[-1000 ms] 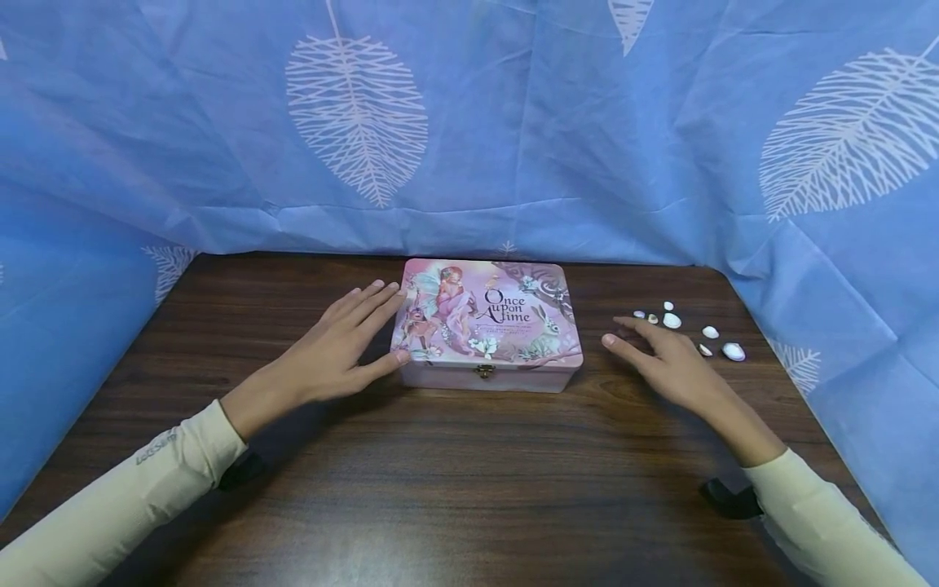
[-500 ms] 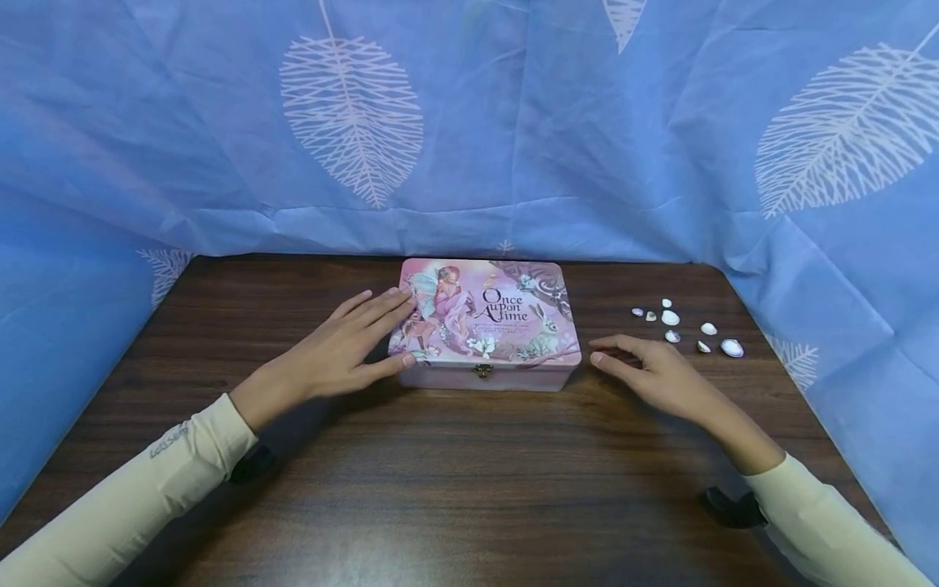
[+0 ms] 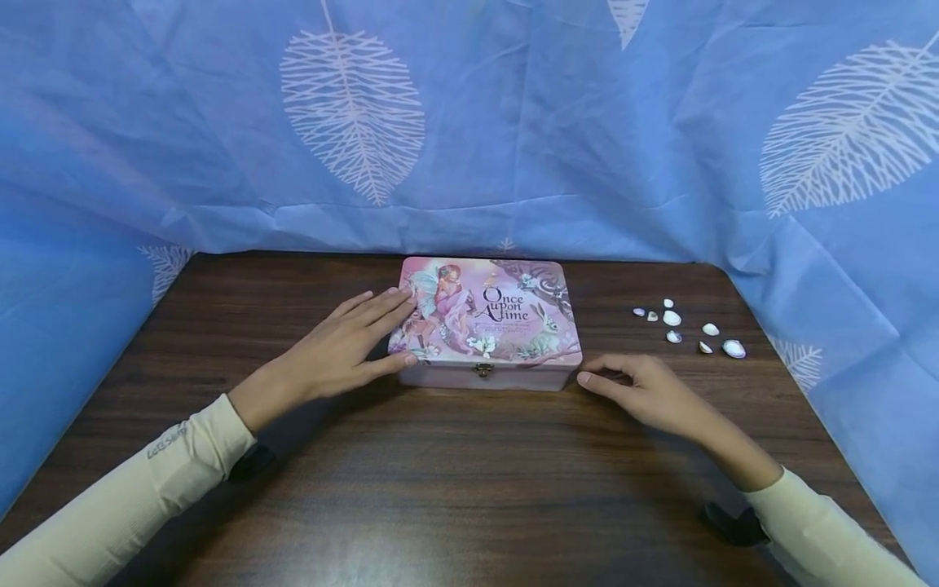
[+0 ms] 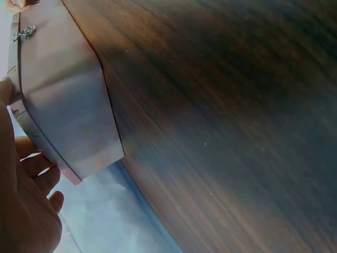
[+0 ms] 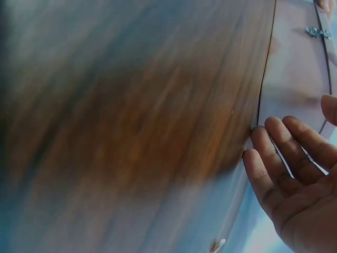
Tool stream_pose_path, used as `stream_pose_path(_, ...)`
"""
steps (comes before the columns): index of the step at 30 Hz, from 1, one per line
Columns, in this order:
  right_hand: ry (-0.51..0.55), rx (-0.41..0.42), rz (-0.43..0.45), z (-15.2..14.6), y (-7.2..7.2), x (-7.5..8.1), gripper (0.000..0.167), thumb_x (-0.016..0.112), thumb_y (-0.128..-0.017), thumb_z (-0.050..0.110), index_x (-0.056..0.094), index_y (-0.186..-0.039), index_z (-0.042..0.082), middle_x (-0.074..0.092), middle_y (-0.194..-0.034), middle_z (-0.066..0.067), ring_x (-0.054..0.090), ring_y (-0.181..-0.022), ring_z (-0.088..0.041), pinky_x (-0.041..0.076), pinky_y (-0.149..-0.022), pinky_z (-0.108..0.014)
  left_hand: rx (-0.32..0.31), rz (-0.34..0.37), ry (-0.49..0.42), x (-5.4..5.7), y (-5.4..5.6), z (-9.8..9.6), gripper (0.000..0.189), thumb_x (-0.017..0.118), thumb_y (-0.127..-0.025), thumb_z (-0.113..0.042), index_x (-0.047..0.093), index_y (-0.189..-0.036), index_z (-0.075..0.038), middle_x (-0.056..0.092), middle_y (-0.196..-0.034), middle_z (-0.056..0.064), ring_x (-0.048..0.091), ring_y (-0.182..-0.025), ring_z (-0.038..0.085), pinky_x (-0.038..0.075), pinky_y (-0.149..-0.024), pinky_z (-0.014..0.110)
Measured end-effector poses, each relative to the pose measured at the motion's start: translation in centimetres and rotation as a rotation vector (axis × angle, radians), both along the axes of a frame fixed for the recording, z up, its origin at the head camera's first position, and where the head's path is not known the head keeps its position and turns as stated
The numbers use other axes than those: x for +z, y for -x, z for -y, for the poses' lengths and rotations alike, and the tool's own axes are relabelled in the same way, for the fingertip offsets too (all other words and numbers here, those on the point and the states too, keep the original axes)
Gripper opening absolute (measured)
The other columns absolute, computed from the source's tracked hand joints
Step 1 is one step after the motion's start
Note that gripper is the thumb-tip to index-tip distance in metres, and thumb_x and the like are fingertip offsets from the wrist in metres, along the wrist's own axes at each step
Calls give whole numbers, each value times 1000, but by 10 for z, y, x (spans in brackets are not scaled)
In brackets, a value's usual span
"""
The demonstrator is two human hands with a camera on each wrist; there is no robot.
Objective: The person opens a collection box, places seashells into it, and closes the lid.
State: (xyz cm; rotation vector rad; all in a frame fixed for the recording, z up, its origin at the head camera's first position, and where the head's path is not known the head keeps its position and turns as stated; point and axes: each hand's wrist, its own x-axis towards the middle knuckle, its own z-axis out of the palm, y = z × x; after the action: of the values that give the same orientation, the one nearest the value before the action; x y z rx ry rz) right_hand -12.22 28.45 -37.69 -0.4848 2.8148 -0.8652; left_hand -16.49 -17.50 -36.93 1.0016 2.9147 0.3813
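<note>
A pink tin box (image 3: pixel 506 326) with a fairy picture and the words "Once upon a Time" stands closed on the table. Its small metal clasp (image 3: pixel 482 370) is on the front, also visible in the left wrist view as a clasp (image 4: pixel 27 32). My left hand (image 3: pixel 333 359) rests on the box's left edge, fingers straight on the lid and thumb at the front left corner. At the front right corner is my right hand (image 3: pixel 653 395), its fingers loosely bent and the fingertips at the box's side. In the right wrist view, the right palm (image 5: pixel 305 205) holds nothing.
Several small white shells (image 3: pixel 672 318) lie scattered on the table to the right of the box. The dark wooden table (image 3: pixel 440 489) backs onto a blue cloth (image 3: pixel 477 122) with white leaf prints, which also hangs at both sides.
My right hand has moved left and towards me, from beside the shells to the box's front right corner. The left hand has shifted slightly onto the lid. The box stays in place.
</note>
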Motion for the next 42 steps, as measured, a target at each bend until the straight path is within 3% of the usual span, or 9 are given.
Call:
stream_pose_path(4, 29, 26, 23, 4, -1, 0, 23, 71, -113, 37, 86, -119, 22, 83, -115, 3, 65, -92, -12, 55, -81, -28, 4, -5, -2, -2, -1, 0, 89, 59, -112, -63, 28, -180, -14, 26, -189, 10, 25, -176, 33, 15, -144, 60)
stream_pose_path(9, 54, 38, 44, 6, -3, 0, 24, 69, -114, 37, 87, -118, 21, 83, -111, 4, 62, -89, -11, 53, -77, -26, 7, 3, -15, -2, -3, 0, 90, 58, -113, -63, 26, -181, -14, 22, -190, 8, 21, -177, 31, 13, -145, 58)
stream_pose_path(16, 119, 71, 121, 10, -10, -1, 27, 67, -115, 38, 85, -130, 24, 83, -130, 2, 73, -113, -11, 59, -92, -26, -4, 10, -22, -4, -4, -1, 88, 55, -115, -60, 22, -181, -12, 18, -190, 9, 18, -178, 32, 12, -145, 58)
stream_pose_path(25, 246, 127, 233, 28, -14, -6, 40, 67, -116, 35, 74, -148, 12, 77, -146, -9, 75, -131, -24, 61, -100, -21, -24, 23, -20, -5, -5, -2, 86, 51, -118, -57, 16, -182, -10, 13, -191, 12, 14, -178, 34, 16, -144, 59)
stream_pose_path(32, 403, 179, 327, 39, -18, -11, 52, 65, -116, 28, 60, -160, 1, 66, -160, -20, 66, -147, -38, 55, -109, -15, -24, 2, 18, -4, -6, -4, 88, 51, -118, -59, 17, -181, -8, 13, -190, 14, 15, -178, 34, 15, -145, 56)
stream_pose_path(42, 492, 227, 395, 54, -20, -12, 63, 67, -115, 26, 48, -169, 0, 55, -170, -23, 52, -158, -48, 48, -115, -12, -14, 8, 1, -3, -8, -8, 87, 47, -119, -58, 15, -181, -6, 11, -191, 14, 11, -178, 34, 13, -146, 56)
